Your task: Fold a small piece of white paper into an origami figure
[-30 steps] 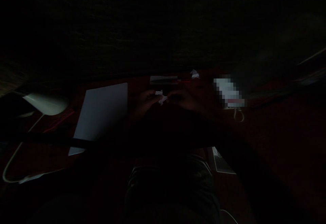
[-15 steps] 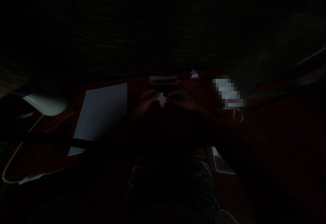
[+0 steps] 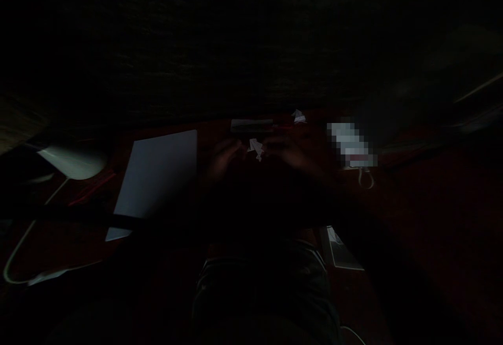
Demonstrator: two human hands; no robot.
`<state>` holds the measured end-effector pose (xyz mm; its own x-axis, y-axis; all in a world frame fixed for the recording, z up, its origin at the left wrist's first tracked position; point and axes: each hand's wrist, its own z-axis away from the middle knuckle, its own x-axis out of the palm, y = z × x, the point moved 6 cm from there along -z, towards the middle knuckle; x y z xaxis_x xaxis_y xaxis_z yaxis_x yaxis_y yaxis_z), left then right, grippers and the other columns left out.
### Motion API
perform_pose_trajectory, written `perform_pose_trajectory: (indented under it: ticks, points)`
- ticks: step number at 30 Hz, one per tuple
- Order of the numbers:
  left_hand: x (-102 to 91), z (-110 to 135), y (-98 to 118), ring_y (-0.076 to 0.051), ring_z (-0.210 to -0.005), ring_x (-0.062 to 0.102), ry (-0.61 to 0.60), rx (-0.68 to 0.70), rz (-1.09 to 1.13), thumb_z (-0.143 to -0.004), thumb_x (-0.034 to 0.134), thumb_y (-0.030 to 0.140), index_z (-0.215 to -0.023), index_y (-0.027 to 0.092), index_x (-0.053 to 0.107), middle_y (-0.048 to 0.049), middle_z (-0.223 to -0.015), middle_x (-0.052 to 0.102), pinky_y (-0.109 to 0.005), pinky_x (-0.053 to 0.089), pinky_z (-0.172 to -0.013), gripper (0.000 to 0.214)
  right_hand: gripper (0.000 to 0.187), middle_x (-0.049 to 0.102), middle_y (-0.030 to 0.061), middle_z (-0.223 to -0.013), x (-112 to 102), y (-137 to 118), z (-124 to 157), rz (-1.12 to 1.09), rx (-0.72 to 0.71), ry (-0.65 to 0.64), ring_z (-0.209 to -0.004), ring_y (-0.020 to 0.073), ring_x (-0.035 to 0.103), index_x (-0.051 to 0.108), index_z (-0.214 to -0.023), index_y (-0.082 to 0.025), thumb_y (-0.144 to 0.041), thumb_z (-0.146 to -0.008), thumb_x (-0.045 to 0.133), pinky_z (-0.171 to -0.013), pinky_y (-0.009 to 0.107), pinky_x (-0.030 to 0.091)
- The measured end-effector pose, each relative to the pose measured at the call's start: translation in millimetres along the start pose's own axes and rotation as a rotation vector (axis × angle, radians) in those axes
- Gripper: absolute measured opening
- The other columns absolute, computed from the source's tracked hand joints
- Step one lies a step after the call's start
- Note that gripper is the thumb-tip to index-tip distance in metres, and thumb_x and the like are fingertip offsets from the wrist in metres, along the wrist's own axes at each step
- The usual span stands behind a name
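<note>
The scene is very dark and the hands are dim. A small piece of folded white paper (image 3: 256, 149), with pointed corners and creases like an origami figure, is between my two hands. My right hand (image 3: 288, 152) has its fingertips at the paper's right edge and seems to pinch it. My left hand (image 3: 227, 155) is close on the other side, fingers slightly apart, with a narrow dark gap between its fingertips and the paper. Shadow hides much of the fingers.
A large white sheet (image 3: 161, 169) lies left. Behind the hands are a flat grey strip (image 3: 251, 125) and another folded white paper (image 3: 299, 117). A blurred-out pale object with a loop (image 3: 366, 179) lies right. A white lamp-like shade (image 3: 74, 163) with a cord stands far left.
The folded paper has turned and shifted slightly right and up. My left fingertips have come away from it a little; my right hand stays at its edge.
</note>
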<state>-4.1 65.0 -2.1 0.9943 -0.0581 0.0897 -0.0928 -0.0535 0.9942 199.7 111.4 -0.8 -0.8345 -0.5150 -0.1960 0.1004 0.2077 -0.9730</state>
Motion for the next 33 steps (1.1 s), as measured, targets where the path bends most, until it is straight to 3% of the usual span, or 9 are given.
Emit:
perform_pose_trajectory:
  ticks: [7, 13, 19, 24, 33]
  points:
    - [2.2, 1, 1, -0.016, -0.076, 0.067, 0.014, 0.036, 0.000, -0.072, 0.094, 0.058, -0.084, 0.022, 0.071, -0.0013, -0.086, 0.075, -0.029, 0.056, -0.074, 0.045, 0.013, 0.082, 0.0037, -0.091, 2, -2, -1, 0.126, -0.082, 0.062, -0.091, 0.0234, 0.074, 0.084, -0.086, -0.023, -0.035, -0.090, 0.080, -0.091, 0.039, 0.060]
    - [-1.6, 1, -1, -0.017, -0.085, 0.070, 0.058, 0.073, -0.121, -0.067, 0.099, 0.045, -0.084, 0.021, 0.070, -0.0007, -0.089, 0.076, -0.032, 0.058, -0.086, 0.041, 0.015, 0.086, 0.0052, -0.100, 8, -5, -2, 0.153, -0.122, 0.003, -0.096, 0.0240, 0.076, 0.087, -0.092, -0.023, -0.036, -0.090, 0.080, -0.093, 0.038, 0.059]
    - [2.8, -1, 4, -0.016, -0.076, 0.066, -0.061, 0.090, -0.155, -0.064, 0.100, 0.043, -0.097, 0.022, 0.071, 0.0021, -0.080, 0.071, -0.029, 0.053, -0.075, 0.048, 0.033, 0.084, 0.0054, -0.099, 8, -8, 2, 0.091, -0.083, -0.036, -0.091, 0.0219, 0.073, 0.086, -0.096, -0.020, -0.053, -0.089, 0.083, -0.085, 0.035, 0.057]
    - [4.1, 1, 5, -0.016, -0.079, 0.065, -0.079, 0.080, -0.199, -0.066, 0.098, 0.040, -0.090, 0.022, 0.068, 0.0010, -0.083, 0.071, -0.029, 0.051, -0.076, 0.042, 0.037, 0.080, 0.0044, -0.088, 10, -3, 0, 0.111, -0.057, -0.043, -0.084, 0.0204, 0.070, 0.083, -0.088, -0.020, -0.056, -0.088, 0.084, -0.079, 0.033, 0.054]
    - [4.1, 2, 6, -0.016, -0.078, 0.064, -0.088, 0.074, -0.231, -0.067, 0.096, 0.036, -0.090, 0.022, 0.069, 0.0015, -0.083, 0.069, -0.029, 0.049, -0.075, 0.038, 0.038, 0.083, 0.0071, -0.103, 14, -7, 1, 0.056, -0.101, -0.039, -0.094, 0.0221, 0.074, 0.084, -0.101, -0.020, -0.055, -0.086, 0.087, -0.088, 0.037, 0.059]
